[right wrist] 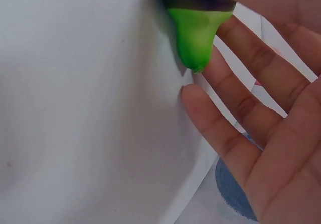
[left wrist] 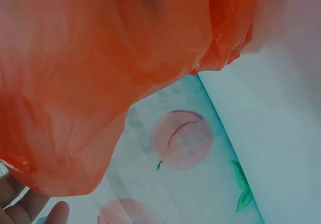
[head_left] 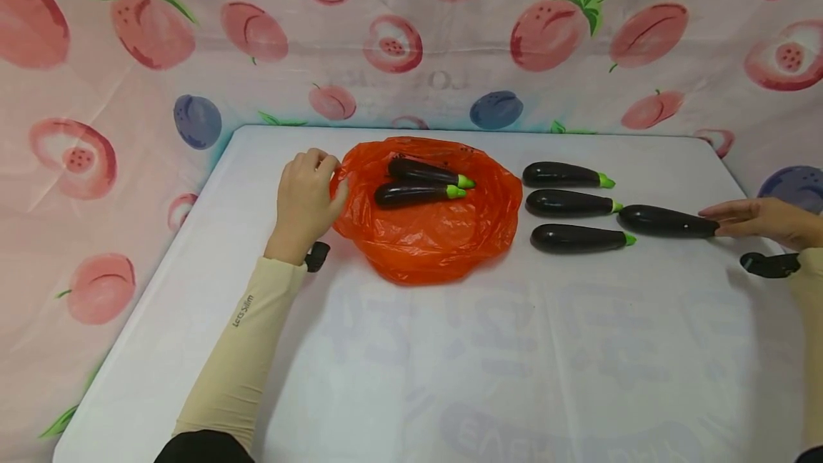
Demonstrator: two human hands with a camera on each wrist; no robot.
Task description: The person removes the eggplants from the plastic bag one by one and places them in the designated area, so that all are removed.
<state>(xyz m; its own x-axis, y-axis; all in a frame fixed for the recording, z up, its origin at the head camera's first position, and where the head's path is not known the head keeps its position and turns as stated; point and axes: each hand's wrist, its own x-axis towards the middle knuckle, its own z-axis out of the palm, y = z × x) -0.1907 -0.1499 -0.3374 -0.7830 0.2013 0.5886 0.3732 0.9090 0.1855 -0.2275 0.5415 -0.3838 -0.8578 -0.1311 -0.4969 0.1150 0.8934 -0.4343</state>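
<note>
An orange plastic bag [head_left: 437, 249] lies spread on the table with two dark eggplants [head_left: 414, 194] on it. At its left rim, my left hand [head_left: 305, 195] pinches the bag's edge; the left wrist view shows the fingertips [left wrist: 30, 204] at the sheet's lower corner. My right hand [head_left: 768, 221] is at the stem end of a single eggplant [head_left: 665, 221], its fingers fairly straight and spread around the green cap [right wrist: 198, 38]. Three more eggplants [head_left: 572, 203] lie in a column between the bag and that one, green caps pointing right.
The white table [head_left: 514, 377] runs up to a fruit-print cloth [head_left: 444, 70] hanging behind it and at the left. A dark wrist strap part [head_left: 317, 256] shows by the left wrist, another [head_left: 769, 264] by the right.
</note>
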